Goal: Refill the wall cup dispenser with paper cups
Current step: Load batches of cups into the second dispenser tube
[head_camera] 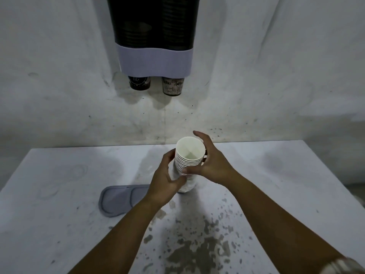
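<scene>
1. The dispenser (155,36) is cut off by the top edge, so its upper end and any opening there are out of sight. Its dark body is dim, and the stacks inside it are hard to make out.
2. Two cups poke out below the dispenser's pale band: a dark cup (138,82) on the left and a printed cup (172,86) on the right. The print is too blurred to read.
3. The lower part of the cup stack (187,161) is hidden behind the hands, and a crumpled wrapper seems to cover it; I cannot tell whether the stack's base touches the tabletop (59,194).
4. The tabletop is white, smudged and flaked near the front. A grey lid (120,199) lies flat on it, left of the stack, partly behind the left forearm. The wall (59,76) behind is white and stained.
5. The stack stands upright below the dispenser, well apart from it, open mouth up.
6. The left hand (165,186) wraps its fingers around the stack's lower part. The right hand (212,161) grips the rims from the right, thumb across the front, index finger raised behind the top cup.
</scene>
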